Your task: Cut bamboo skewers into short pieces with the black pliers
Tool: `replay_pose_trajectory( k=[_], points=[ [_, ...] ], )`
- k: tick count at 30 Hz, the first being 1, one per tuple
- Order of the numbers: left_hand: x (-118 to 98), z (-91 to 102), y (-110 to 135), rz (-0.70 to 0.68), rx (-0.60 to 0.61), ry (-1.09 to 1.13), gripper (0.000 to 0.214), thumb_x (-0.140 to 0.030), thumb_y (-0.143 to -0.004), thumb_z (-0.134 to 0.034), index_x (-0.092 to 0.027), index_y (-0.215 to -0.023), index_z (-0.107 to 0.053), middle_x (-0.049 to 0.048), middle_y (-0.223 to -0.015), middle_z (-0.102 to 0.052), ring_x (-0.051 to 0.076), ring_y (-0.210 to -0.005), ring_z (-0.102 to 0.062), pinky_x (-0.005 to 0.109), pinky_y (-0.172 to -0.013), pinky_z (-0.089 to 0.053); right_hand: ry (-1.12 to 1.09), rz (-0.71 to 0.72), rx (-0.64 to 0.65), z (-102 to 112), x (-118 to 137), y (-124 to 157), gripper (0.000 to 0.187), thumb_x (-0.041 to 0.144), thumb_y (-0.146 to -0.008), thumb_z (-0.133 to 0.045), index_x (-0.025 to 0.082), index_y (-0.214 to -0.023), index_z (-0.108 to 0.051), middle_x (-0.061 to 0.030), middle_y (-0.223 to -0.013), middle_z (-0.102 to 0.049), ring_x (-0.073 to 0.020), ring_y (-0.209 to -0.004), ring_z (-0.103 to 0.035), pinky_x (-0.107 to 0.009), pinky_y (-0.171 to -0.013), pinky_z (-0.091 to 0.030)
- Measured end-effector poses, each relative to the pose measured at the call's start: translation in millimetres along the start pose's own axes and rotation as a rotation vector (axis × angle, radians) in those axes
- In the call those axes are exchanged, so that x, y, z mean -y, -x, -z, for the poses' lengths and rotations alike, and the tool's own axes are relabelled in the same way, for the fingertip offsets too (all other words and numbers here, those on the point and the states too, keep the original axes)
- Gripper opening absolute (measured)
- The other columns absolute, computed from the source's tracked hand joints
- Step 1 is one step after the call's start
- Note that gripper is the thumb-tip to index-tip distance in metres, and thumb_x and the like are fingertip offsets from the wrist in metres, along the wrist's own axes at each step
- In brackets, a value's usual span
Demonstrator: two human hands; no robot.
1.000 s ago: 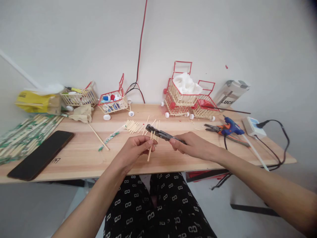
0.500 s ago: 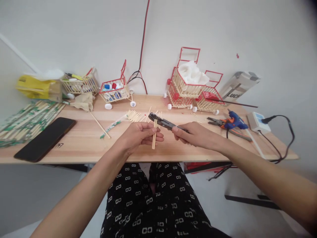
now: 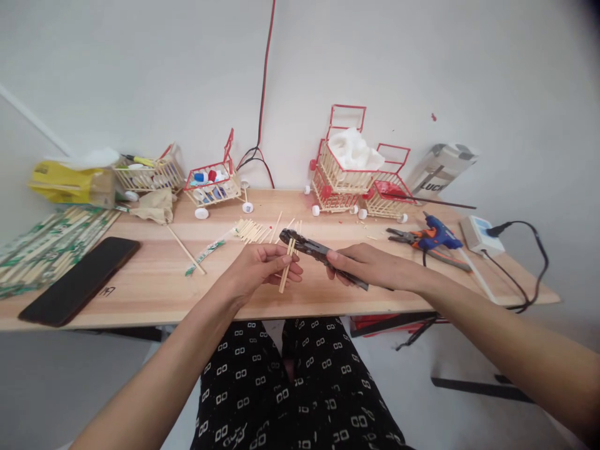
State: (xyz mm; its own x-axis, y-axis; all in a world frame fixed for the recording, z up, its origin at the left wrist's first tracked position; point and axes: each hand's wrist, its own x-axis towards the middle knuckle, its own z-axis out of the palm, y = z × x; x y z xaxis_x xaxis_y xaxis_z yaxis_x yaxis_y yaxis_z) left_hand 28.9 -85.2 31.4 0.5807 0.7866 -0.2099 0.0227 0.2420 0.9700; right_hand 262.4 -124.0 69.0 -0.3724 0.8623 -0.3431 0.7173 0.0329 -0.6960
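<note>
My left hand (image 3: pixel 265 265) pinches a pair of wooden chopsticks (image 3: pixel 284 279) between thumb and fingers, above the front of the table. Wrapped round the handles of dark pliers (image 3: pixel 312 249), my right hand (image 3: pixel 363 264) holds the tool's head against the upper part of the chopsticks. Whether the jaws bite into the wood I cannot tell. Just behind the hands, short cut stick pieces (image 3: pixel 250 230) lie in a row on the wooden table (image 3: pixel 225 303). A torn chopstick wrapper (image 3: pixel 205 256) and one long stick (image 3: pixel 186 250) rest left of them.
Wrapped chopsticks (image 3: pixel 56 250) and a black phone (image 3: pixel 79 281) lie at left. Small stick-built carts (image 3: pixel 213 187) stand along the wall, with stacked ones (image 3: pixel 337 181) at centre right. A blue glue gun (image 3: pixel 438 234), orange-handled pliers (image 3: pixel 403 236) and a power strip (image 3: pixel 482 234) sit at right.
The pliers' handles appear spread wider than before, and the chopsticks lean more to the left at their lower end. The whole view has shifted slightly.
</note>
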Motion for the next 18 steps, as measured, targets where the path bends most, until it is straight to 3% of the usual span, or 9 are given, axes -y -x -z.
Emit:
replay_pose_trajectory(
  k=[12,18],
  points=[
    [-1.2,-1.1,-0.9,0.039,0.012,0.015,0.026,-0.035,-0.074,-0.068,-0.013,-0.087,-0.065,0.0097,-0.082,-0.071,0.016,-0.07,-0.066,0.026,-0.062,-0.05,0.218,0.096,-0.1,-0.1,2.4,0.7,0.064,0.067,-0.086,-0.024,0.015,-0.075,-0.06,-0.0025,-0.063,-0.057,-0.012,-0.055,-0.048,-0.025,-0.053,-0.032],
    [-1.2,0.5,-1.9,0.041,0.03,-0.006,0.028,-0.037,-0.074,-0.067,-0.013,-0.088,-0.066,0.01,-0.083,-0.071,0.017,-0.071,-0.066,0.027,-0.063,-0.05,0.272,0.076,-0.111,3.6,2.2,1.4,0.064,0.069,-0.084,-0.026,0.016,-0.075,-0.06,-0.003,-0.066,-0.058,-0.0126,-0.057,-0.045,-0.026,-0.053,-0.029]
  ],
)
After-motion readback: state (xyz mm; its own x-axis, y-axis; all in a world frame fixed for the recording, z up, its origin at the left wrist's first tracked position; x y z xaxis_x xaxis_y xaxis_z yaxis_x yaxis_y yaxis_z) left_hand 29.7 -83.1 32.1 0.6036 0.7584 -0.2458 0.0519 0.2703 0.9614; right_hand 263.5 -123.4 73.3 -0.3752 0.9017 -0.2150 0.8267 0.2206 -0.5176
